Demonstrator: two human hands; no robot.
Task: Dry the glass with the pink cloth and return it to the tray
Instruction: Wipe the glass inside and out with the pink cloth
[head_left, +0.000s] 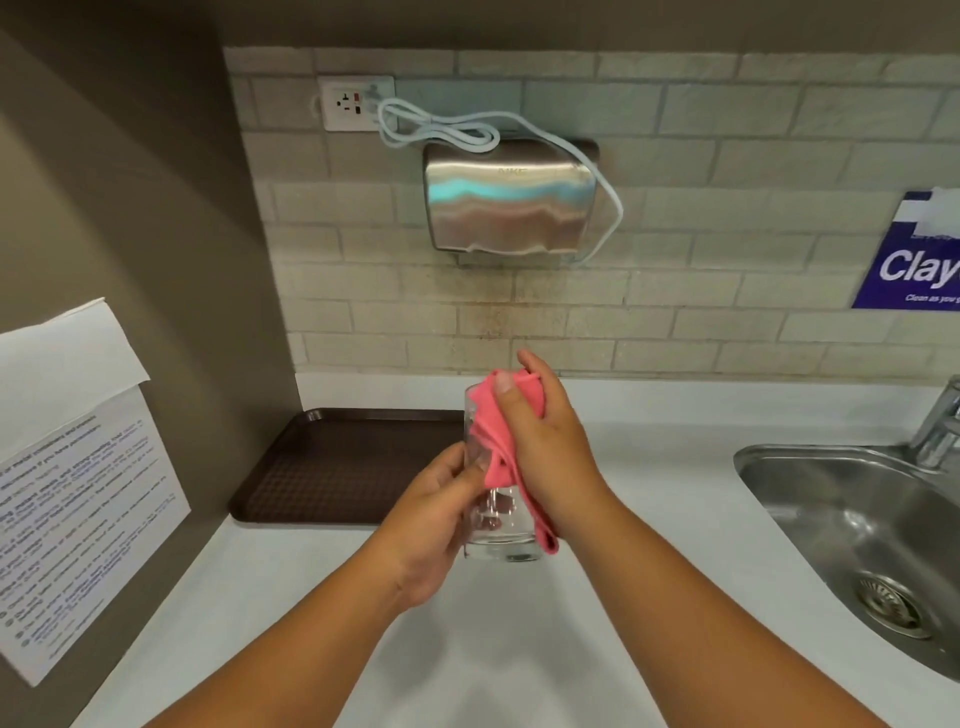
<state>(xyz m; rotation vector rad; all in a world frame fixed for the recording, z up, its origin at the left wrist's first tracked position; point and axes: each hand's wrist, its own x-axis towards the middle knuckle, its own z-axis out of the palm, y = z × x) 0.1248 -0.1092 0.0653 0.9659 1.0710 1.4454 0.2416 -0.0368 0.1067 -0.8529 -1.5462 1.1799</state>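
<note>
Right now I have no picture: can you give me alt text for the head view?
Over a white counter, the left hand holds a clear glass upright while the right hand presses a pink cloth over its rim and side. A brown tray lies behind on the left with nothing on it, a steel sink on the right.

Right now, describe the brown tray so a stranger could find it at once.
Start at the steel hand dryer on the tiled wall and drop to the white counter. The tray lies flat at its left end against the side wall: dark brown, rectangular, textured, nothing visible on it.
</note>
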